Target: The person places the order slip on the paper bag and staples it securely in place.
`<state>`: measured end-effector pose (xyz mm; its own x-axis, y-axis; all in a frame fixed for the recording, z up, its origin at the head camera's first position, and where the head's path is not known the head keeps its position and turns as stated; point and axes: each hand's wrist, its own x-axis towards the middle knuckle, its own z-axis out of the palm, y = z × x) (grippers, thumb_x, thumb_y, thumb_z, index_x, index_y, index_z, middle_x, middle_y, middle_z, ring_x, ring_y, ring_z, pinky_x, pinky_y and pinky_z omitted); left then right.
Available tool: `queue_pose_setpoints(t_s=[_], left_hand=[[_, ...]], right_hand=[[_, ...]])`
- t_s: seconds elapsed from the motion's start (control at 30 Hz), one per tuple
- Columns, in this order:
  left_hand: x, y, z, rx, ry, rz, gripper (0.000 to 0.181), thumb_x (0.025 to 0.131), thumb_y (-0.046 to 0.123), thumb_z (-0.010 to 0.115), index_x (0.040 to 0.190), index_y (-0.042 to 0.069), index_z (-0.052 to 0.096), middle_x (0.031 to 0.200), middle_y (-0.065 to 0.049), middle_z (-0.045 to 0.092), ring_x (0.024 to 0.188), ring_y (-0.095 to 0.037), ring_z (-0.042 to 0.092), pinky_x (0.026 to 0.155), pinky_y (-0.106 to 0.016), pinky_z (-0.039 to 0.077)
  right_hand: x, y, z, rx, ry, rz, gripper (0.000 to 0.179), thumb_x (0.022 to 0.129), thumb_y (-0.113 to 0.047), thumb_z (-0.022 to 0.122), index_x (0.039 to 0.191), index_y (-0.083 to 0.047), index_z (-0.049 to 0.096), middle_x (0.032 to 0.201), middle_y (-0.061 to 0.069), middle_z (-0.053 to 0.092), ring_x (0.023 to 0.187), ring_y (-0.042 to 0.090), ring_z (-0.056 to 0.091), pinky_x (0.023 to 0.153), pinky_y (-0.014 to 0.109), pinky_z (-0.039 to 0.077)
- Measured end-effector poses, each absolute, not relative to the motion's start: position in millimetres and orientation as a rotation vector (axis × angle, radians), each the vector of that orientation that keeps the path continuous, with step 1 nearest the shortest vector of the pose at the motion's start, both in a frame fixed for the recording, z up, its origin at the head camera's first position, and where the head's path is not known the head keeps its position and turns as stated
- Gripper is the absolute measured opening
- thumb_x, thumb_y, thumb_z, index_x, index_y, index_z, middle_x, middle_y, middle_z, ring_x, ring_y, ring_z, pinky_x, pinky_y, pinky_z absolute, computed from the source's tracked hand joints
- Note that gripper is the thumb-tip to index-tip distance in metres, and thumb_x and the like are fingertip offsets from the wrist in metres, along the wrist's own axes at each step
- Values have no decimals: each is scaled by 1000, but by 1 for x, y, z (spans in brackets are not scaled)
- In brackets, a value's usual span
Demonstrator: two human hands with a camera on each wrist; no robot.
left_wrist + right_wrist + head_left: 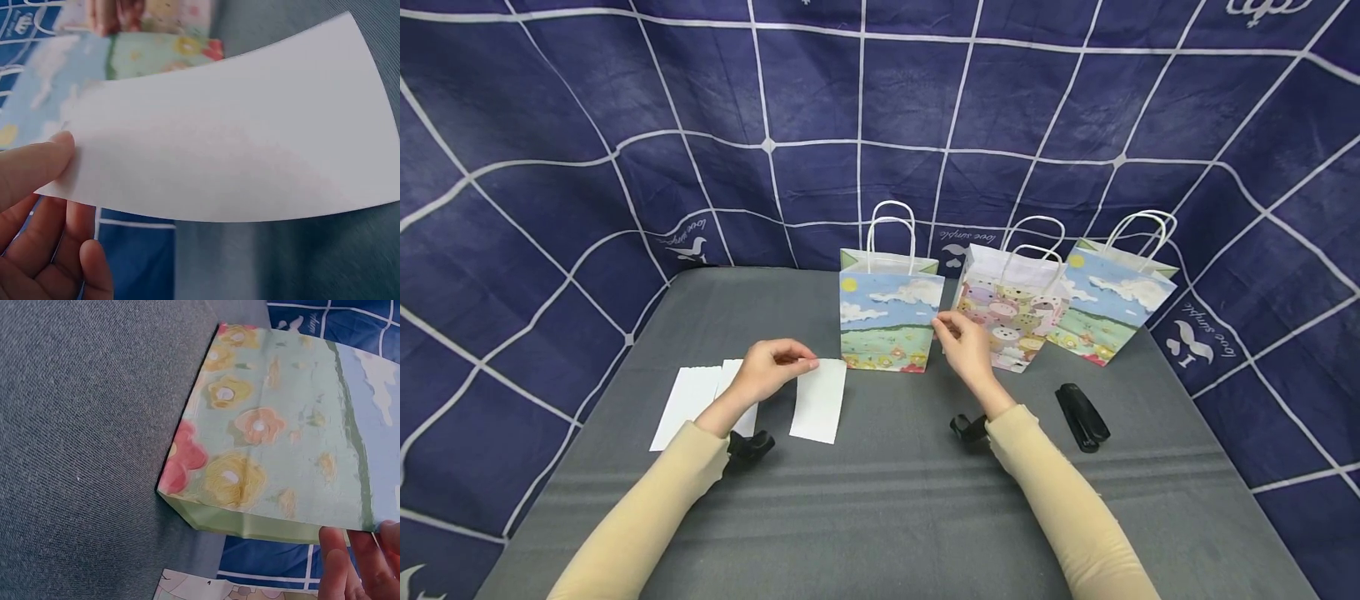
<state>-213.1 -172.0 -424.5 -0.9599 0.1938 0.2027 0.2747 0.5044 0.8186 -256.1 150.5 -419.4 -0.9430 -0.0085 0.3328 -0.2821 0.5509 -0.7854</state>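
Between thumb and fingers my left hand (772,367) pinches a white paper sheet (818,402) by its top edge. In the left wrist view the sheet (237,144) bends slightly, the thumb lying over one end. My right hand (964,342) is at the right side edge of a paper bag with a sky and flower meadow print (891,321), which stands upright with its white handles up. In the right wrist view the right fingertips (335,540) hold that bag's side edge, thumb on the front and fingers at the green side.
Two more white sheets (685,407) lie at the left, partly under the left forearm. Right of the held bag stand an animal-print bag (1011,317) and a second meadow bag (1112,296). A black stapler (1082,417) lies at the right. A blue gridded cloth (812,92) hangs behind.
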Motion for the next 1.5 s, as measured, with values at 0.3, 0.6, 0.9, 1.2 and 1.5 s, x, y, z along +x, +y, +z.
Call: queue_pose_setpoints(t_s=[0.3, 0.6, 0.9, 1.2, 1.5], left_hand=[[-200, -153, -402, -492, -2503, -1564, 11, 84, 13, 72, 89, 3, 71, 88, -10, 65, 79, -20, 57, 69, -29, 48], [-180, -132, -371, -477, -2369, -1623, 10, 82, 1, 70, 87, -8, 68, 128, -24, 47, 116, -41, 45, 91, -53, 38], [-194, -121, -396, -424, -2256, -1603, 12, 79, 10, 76, 86, 1, 72, 138, -12, 45, 124, -30, 43, 101, -48, 33], [-195, -101, -393, -389, -2151, -1509, 8, 78, 12, 77, 83, 7, 73, 114, -11, 56, 108, -24, 51, 88, -39, 39], [-196, -84, -397, -403, -2003, -1452, 9, 79, 15, 77, 83, 8, 73, 114, -14, 56, 117, -26, 46, 87, -38, 36]], right_hand=[[-251, 151, -421, 276, -2479, 1354, 22, 94, -20, 59, 104, -2, 68, 85, 11, 68, 76, 25, 65, 66, 36, 50], [-240, 149, -420, 298, -2461, 1350, 20, 93, -19, 61, 101, -2, 69, 85, 11, 69, 75, 22, 66, 67, 37, 52], [-226, 146, -417, 289, -2487, 1343, 19, 93, -22, 61, 101, -6, 70, 83, 8, 70, 74, 20, 65, 66, 37, 51], [-217, 144, -416, 288, -2512, 1290, 18, 92, -23, 62, 101, -9, 70, 81, 4, 69, 72, 17, 64, 63, 36, 50], [-211, 143, -415, 318, -2519, 1294, 17, 91, -20, 63, 98, -6, 70, 81, 5, 69, 71, 17, 65, 62, 35, 49]])
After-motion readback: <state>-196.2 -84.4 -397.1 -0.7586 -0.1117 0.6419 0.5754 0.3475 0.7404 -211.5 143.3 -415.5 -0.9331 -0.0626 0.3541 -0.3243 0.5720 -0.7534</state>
